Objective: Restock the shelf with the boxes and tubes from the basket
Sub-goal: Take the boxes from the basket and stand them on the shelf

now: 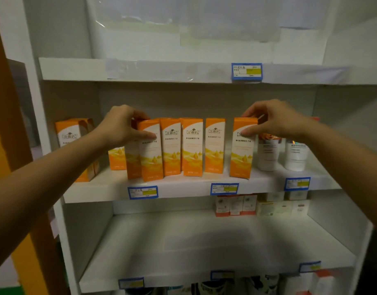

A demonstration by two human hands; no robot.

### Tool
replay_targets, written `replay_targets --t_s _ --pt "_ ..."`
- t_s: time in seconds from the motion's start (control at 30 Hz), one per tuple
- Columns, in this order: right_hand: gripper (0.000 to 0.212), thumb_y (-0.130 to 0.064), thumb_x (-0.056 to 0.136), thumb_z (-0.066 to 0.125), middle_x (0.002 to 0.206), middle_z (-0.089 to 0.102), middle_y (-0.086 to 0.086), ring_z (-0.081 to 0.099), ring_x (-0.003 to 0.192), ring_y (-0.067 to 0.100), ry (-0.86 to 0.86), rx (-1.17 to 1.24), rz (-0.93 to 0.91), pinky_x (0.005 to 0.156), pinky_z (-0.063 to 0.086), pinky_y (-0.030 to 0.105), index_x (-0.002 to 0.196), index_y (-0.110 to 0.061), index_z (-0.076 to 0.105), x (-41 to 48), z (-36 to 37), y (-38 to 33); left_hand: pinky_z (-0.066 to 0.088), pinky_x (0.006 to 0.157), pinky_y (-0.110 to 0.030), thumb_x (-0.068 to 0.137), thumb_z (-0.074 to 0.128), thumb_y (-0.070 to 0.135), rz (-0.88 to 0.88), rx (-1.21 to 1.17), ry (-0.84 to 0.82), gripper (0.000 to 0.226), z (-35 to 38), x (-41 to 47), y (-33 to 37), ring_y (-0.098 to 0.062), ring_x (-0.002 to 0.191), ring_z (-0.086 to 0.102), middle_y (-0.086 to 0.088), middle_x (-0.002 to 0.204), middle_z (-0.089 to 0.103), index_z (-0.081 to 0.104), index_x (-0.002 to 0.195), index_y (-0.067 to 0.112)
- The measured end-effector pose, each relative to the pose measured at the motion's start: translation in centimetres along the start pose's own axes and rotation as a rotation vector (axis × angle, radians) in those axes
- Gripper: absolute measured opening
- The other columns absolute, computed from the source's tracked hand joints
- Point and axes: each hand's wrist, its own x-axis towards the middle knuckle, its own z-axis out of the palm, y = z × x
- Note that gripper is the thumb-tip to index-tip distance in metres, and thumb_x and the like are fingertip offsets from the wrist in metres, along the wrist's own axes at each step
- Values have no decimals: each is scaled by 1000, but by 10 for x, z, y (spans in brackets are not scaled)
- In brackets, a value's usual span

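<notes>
Boxes (192, 146) upright, L hand (121, 124) pinching one, R hand (274, 122) another (thumb front)

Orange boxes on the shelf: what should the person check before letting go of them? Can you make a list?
1. Left hand has a grip on the top of its orange box: ok.
2. Right hand has a grip on the rightmost orange box: ok.
3. Both held boxes stand straight: not ok, each leans a little.
4. Row evenly spaced: not ok, there is a gap before the rightmost box.
5. Clear of the white tubes beside it: cannot tell, the hand hides the gap.
6. Boxes sit back from the shelf edge: ok.
</notes>
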Motion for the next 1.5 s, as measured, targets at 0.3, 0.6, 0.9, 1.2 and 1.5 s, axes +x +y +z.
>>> replay_targets --t_s 0.3,0.6,0.9,1.2,1.5 --pt "41 -18 81 67 119 56 8 50 102 19 -10 99 140 76 44 31 119 -15 54 18 8 9 43 84 -30 79 67 29 25 149 56 52 8 3 -2 -27 105 51 -14 122 50 54 126 9" --pt "58 -16 89 57 135 51 12 50 123 28 -31 85 185 97 44 40 141 -16 33 21 23 11 40 88 -39 81 60 44 108 445 91 58 7 0 1 -27 115 45 -12 125 51 50 130 14" --pt "62 -20 85 61 147 31 6 30 135 24 349 -216 -68 105 32 36 141 -19 34 0 42 14 36 95 -43 85 57 35 221 411 303 51 15 -19 -2 -31 121 41 -16 130 49 49 129 11" --pt "26 -6 80 52 104 58 12 49 93 16 390 -11 -304 74 31 11 104 -9 60 -89 164 23 40 67 -41 84 51 18 482 300 146 19 102 -140 -36 -33 83 56 -15 86 64 64 91 6" --pt "24 -10 81 52 99 64 9 51 90 17 66 123 -236 76 43 24 101 -8 64 -196 326 62 49 67 -38 78 47 27 282 176 -262 27 215 -254 -92 -31 82 60 -8 85 66 64 90 10"
